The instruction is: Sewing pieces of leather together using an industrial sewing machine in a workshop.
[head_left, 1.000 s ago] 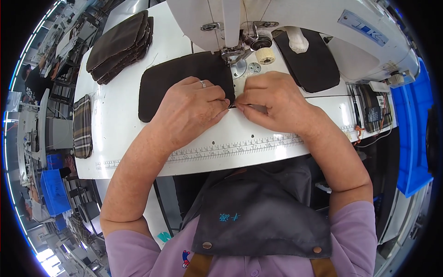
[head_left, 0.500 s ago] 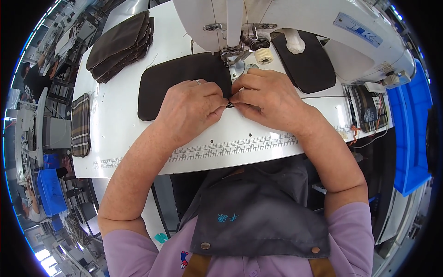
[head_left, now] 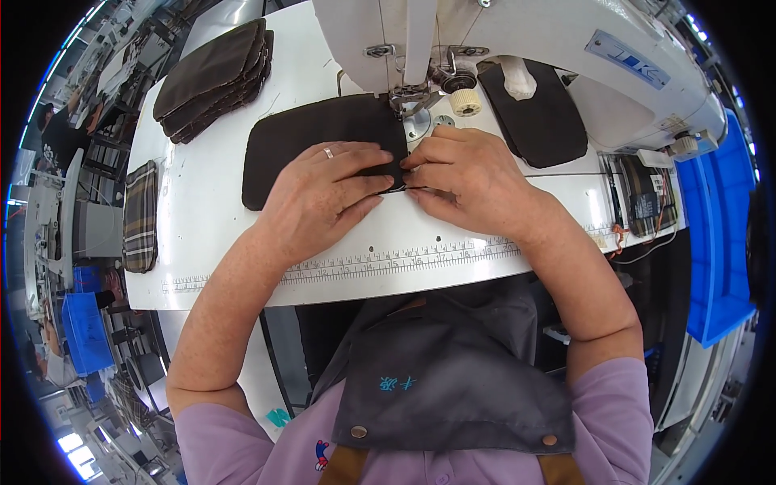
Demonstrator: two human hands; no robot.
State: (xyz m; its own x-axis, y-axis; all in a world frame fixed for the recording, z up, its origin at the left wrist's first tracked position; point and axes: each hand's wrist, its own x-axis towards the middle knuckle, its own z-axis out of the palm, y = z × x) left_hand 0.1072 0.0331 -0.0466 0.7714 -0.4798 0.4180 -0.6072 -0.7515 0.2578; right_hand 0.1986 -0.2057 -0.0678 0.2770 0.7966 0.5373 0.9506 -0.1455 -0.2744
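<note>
Both hands flat on a dark brown fabric panel at the sewing machine.

The left hand (head_left: 327,194), fingers spread, presses down on the dark brown rounded fabric panel (head_left: 311,137), which lies on the white bench (head_left: 202,202) with its right end under the needle of the white sewing machine (head_left: 517,40). The right hand (head_left: 469,178) pinches the panel's near edge, fingertips meeting the left's. A stack of dark brown fabric pieces (head_left: 214,77) sits far left.

A dark brown rounded fabric panel (head_left: 311,145) lies flat under the left hand (head_left: 327,198), its right edge beside the right hand (head_left: 465,174).
</note>
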